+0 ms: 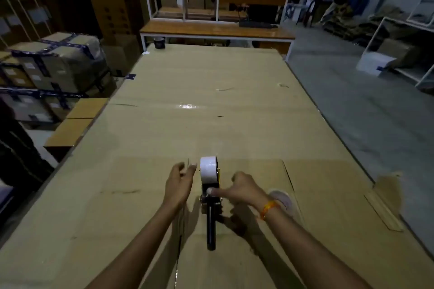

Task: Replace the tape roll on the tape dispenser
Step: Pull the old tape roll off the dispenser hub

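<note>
Both bare forearms reach in from the bottom edge over the cardboard-covered bench (234,101). Between them stands the black handheld tape dispenser (211,209), its straight handle pointing back toward me and its head away. A white tape roll (208,168) sits upright on edge in the dispenser's head, with a sliver of yellow showing on its right side.

My left hand (179,182) hovers just left of the roll, fingers loosely spread and curled, gripping nothing; whether the fingertips brush the roll, I cannot tell. My right hand (242,189) (an orange band on its wrist) is partly open, with the thumb stretched left and resting against the dispenser body just below the roll; the other fingers curl behind it and I cannot tell whether they clasp anything.

Just behind the right wrist lies a pale flat round object (281,197), half hidden. At the bench's far edge stands a small dark roll (159,42).
</note>
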